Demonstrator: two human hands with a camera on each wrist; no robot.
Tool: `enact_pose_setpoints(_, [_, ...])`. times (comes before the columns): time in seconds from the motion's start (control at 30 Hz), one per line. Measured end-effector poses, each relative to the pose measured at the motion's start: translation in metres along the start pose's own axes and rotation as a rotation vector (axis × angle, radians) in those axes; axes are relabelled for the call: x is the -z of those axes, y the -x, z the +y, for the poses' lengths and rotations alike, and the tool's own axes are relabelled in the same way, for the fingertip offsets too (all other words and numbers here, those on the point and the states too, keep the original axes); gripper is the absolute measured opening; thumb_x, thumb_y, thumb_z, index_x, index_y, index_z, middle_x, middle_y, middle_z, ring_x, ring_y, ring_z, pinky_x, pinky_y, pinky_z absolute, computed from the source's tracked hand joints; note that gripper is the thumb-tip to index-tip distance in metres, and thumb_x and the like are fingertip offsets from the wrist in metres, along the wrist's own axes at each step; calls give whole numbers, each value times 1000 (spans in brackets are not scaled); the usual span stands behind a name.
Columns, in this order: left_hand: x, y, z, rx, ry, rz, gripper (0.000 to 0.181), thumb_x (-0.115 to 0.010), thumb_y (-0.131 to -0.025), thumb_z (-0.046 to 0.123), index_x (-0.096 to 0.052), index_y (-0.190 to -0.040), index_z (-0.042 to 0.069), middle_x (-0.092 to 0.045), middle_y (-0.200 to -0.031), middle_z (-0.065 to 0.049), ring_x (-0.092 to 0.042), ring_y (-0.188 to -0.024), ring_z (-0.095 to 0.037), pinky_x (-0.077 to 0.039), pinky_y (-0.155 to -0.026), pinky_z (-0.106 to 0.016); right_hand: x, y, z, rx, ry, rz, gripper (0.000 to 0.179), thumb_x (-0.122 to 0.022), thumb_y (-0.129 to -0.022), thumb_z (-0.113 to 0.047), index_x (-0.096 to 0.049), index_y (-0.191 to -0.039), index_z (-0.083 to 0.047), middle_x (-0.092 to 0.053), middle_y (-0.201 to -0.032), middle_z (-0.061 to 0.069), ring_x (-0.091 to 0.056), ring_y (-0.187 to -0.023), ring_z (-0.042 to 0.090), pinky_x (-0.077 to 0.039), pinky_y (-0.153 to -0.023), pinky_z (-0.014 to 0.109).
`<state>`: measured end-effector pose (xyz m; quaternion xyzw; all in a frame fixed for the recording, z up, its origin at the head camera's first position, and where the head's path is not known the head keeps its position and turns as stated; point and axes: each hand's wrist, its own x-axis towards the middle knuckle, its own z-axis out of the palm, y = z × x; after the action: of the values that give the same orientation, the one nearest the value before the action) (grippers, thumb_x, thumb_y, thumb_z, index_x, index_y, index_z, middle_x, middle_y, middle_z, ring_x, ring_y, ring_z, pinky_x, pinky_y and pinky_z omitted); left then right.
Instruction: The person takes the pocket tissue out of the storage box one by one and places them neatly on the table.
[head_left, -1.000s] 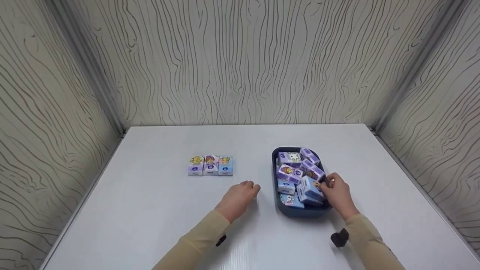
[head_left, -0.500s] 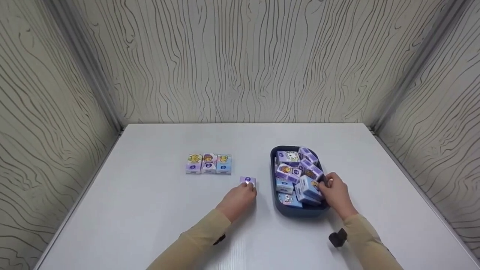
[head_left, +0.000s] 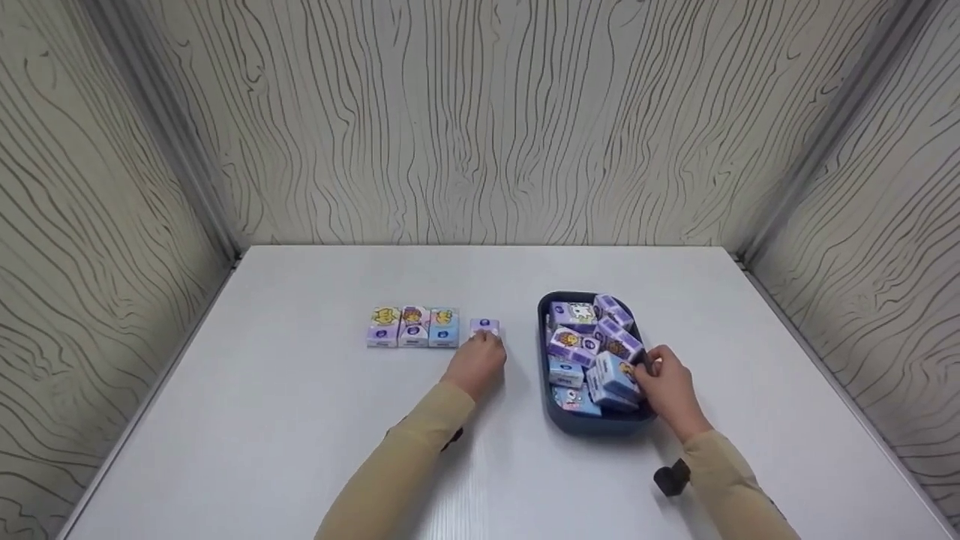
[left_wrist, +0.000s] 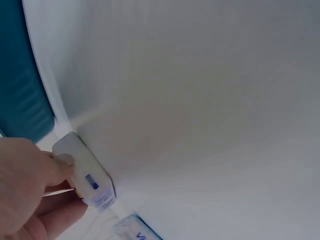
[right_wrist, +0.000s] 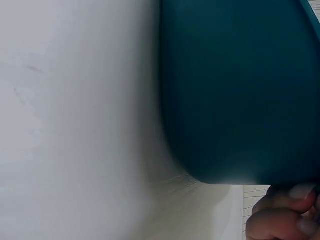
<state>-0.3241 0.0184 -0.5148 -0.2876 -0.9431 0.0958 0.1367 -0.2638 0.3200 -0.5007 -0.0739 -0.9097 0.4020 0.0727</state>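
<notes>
In the head view, my left hand (head_left: 478, 364) pinches a small purple-and-white tissue pack (head_left: 485, 325) over the middle of the table. The left wrist view shows the thumb on one face of this tissue pack (left_wrist: 87, 170) and fingers behind it. Just left of it, three cartoon-printed packs (head_left: 414, 328) lie side by side in a row. A dark blue basket (head_left: 596, 425) on the right holds several more purple and blue packs (head_left: 576, 343). My right hand (head_left: 670, 390) grips the basket's right rim, its fingers curled at the edge in the right wrist view.
The white table (head_left: 300, 420) ends at a back wall (head_left: 480, 127) with a wood-grain pattern, and similar walls stand at both sides. Some packs in the basket rise above its rim. A black wrist device (head_left: 672, 478) hangs below the right sleeve.
My left hand has moved away from me with the tissue pack, which has come up beside the row's right end. The right hand stays at the basket rim.
</notes>
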Motion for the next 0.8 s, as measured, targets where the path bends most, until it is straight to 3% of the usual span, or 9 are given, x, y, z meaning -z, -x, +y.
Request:
enact_pose_setpoints(0.17, [-1,-9,-7,55,26,0,18,-56,-93,1,-69,-105,-4,-66,-95,-18,-66,-84,-26,-58,-72,-32,-2,2,0,10,14,15,14,-52,-90,-8,-43,-98,-1,-39,-65,2,-40,-59,18,-35,-53,28])
enact_pose_setpoints(0.37, [2,-16,-12,77,48,-31,15,-62,-91,3,-72,-102,1,-68,-94,-16,-67,-85,-25,-57,-76,-32,-2,2,-2,-10,10,7,17,-53,-90,-10,-43,-100,-1,-46,-74,6,-46,-68,19,-39,-54,28])
enact_pose_setpoints(0.57, [1,-15,-14,95,53,-41,15,-63,-91,3,-72,-103,2,-68,-97,-15,-66,-88,-25,-56,-80,-32,-2,3,-2,-4,20,9,16,-53,-89,-8,-43,-99,0,-41,-67,2,-43,-62,18,-37,-53,29])
enact_pose_setpoints(0.8, [1,-13,-17,115,79,-3,17,-64,-90,1,-69,-105,0,-65,-99,-14,-65,-89,-24,-57,-76,-30,-2,0,-2,-8,26,17,15,-53,-90,-8,-44,-100,-1,-41,-70,3,-44,-67,20,-38,-56,29])
